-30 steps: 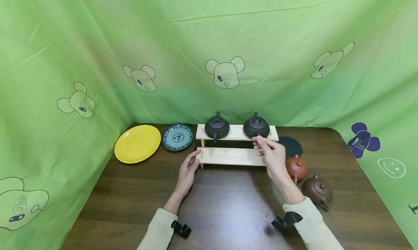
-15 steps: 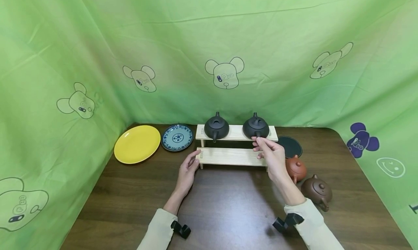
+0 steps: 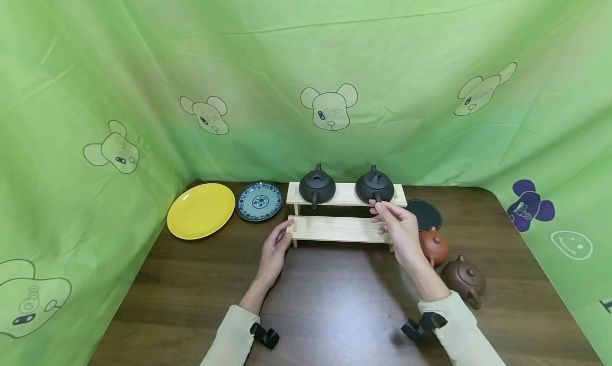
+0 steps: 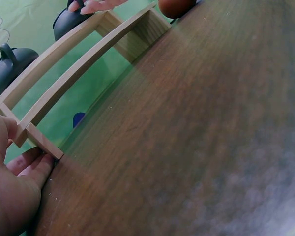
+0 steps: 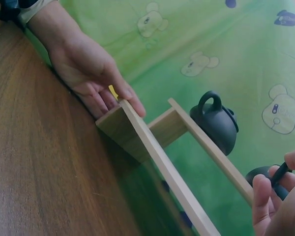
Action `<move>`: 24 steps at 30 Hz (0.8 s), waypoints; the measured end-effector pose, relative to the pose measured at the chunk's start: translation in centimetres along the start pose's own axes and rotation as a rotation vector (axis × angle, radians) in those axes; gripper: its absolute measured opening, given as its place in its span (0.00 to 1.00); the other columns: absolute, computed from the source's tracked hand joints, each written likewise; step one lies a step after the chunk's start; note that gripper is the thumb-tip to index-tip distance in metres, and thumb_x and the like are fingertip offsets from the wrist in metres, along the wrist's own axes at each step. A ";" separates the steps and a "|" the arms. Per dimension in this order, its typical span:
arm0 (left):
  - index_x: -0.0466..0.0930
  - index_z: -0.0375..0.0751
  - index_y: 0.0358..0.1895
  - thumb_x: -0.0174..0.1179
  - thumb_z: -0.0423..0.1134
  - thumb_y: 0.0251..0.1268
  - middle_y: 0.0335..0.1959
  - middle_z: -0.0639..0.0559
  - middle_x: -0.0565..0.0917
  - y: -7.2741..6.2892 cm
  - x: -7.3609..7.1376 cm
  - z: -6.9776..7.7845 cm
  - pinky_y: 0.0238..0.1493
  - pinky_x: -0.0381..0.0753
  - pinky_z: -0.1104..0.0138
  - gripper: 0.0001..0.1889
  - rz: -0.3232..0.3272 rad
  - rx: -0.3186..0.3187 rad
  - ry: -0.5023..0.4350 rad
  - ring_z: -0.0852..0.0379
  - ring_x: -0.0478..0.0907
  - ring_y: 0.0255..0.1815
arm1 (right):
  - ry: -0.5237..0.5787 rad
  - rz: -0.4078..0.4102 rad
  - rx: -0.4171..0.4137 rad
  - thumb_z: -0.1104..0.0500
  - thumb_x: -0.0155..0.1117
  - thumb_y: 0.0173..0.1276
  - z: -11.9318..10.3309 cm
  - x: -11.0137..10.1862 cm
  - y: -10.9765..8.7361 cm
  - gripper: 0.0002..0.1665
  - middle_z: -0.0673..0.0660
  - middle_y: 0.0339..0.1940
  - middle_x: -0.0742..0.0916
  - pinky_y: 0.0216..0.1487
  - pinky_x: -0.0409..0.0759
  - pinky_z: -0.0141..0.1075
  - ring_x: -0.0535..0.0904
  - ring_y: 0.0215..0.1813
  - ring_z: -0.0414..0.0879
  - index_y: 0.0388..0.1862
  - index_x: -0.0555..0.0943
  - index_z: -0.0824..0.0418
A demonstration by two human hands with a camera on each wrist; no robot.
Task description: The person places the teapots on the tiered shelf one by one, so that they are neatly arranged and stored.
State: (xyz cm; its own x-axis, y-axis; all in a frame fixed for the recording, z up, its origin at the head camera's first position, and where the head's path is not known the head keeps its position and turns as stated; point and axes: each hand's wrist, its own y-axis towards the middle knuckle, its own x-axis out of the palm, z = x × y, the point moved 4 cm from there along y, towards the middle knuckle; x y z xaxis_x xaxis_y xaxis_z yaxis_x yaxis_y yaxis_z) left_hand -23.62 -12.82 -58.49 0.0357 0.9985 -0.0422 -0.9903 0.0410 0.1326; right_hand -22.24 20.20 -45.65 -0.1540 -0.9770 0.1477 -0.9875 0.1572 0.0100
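A two-tier wooden stand (image 3: 340, 229) stands at the middle back of the table, with two dark teapots on its upper tier. My left hand (image 3: 274, 250) holds the left end of the lower tier, one digit over the top and the other fingers against the end leg (image 4: 44, 141). On the upper tier's right side sits a lidded dark teapot (image 3: 375, 184); my right hand (image 3: 398, 229) pinches its handle (image 5: 281, 173) between thumb and fingers. The left dark teapot (image 3: 317, 185) has an opening on top, its handle facing me.
Left of the stand lie a yellow plate (image 3: 201, 211) and a blue patterned plate (image 3: 260, 201). To the right are a dark round plate (image 3: 424, 215), a reddish-brown teapot (image 3: 434, 247) and a dark brown teapot (image 3: 463, 279). A green curtain (image 3: 268, 52) rises behind the table.
The right hand has shifted very slightly while keeping its pinch on the lidded teapot's handle. The left hand and the stand look the same.
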 end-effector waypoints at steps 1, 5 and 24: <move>0.81 0.52 0.76 0.58 0.41 0.89 0.79 0.53 0.79 -0.1 0.1 0.4 0.72 0.78 0.67 0.19 -0.001 0.018 0.003 0.47 0.73 0.81 | -0.003 -0.001 0.001 0.58 0.68 0.85 0.0 -0.1 0.0 0.12 0.44 0.40 0.94 0.30 0.81 0.27 0.87 0.38 0.38 0.57 0.92 0.61; 0.81 0.48 0.76 0.57 0.42 0.90 0.79 0.49 0.79 -0.6 0.2 1.2 0.71 0.79 0.66 0.20 0.007 0.065 0.015 0.49 0.75 0.79 | -0.002 0.021 0.008 0.60 0.68 0.84 0.0 -0.4 -0.1 0.10 0.44 0.37 0.94 0.29 0.81 0.27 0.87 0.36 0.38 0.55 0.91 0.63; 0.81 0.57 0.76 0.58 0.39 0.89 0.80 0.58 0.77 0.4 -0.2 -1.0 0.76 0.76 0.59 0.20 -0.010 -0.062 -0.025 0.51 0.71 0.82 | -0.012 0.014 -0.044 0.61 0.69 0.83 -1.0 -2.8 -1.8 0.11 0.50 0.35 0.93 0.29 0.81 0.29 0.87 0.34 0.39 0.55 0.93 0.64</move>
State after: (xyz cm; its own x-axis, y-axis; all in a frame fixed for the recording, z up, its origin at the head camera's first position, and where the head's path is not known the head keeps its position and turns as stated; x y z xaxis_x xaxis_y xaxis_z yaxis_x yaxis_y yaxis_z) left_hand -24.13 -13.06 -59.45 0.0483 0.9987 -0.0183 -0.9963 0.0495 0.0707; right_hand -19.96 22.81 -45.08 -0.1688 -0.9762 0.1363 -0.9828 0.1772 0.0519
